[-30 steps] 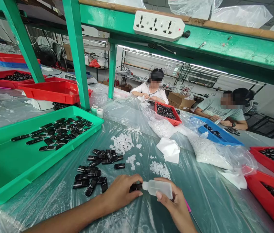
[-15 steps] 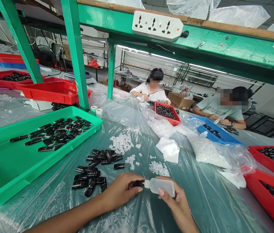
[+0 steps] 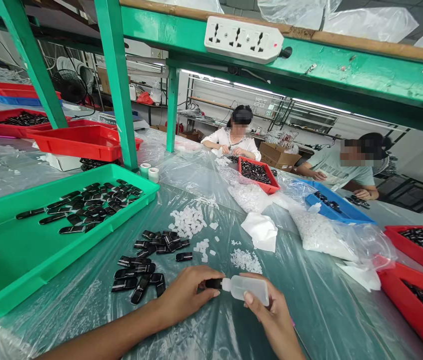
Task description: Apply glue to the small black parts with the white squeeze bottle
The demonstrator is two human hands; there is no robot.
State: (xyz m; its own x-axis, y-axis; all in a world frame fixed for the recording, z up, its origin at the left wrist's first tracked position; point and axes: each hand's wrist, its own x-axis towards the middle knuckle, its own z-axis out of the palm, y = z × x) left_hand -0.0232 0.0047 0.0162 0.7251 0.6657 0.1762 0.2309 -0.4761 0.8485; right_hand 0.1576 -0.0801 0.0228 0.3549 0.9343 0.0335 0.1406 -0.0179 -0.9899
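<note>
Between finger and thumb my left hand (image 3: pixel 191 290) pinches a small black plastic part (image 3: pixel 213 283). My right hand (image 3: pixel 271 307) is closed around a translucent white squeeze bottle (image 3: pixel 249 288), lying nearly level with its nozzle end against the black part. The bottle's very tip is hidden there. Left of my hands lies a pile of similar black parts (image 3: pixel 136 270), with one black part (image 3: pixel 183 256) on its own. Beyond my fingers are a heap of larger white pieces (image 3: pixel 187 221) and a heap of smaller white pieces (image 3: pixel 246 261).
A long green tray (image 3: pixel 46 280) with black parts stands at the left. Red trays (image 3: pixel 402 285) line the right edge; a blue tray (image 3: pixel 346 212) sits farther back. A green frame with a power strip (image 3: pixel 243 39) crosses above. Two people sit across the table.
My hands, the bottle and the black part hold almost the same place. Across the table, the person at the right has moved their hands apart, and the other person's hands shifted slightly.
</note>
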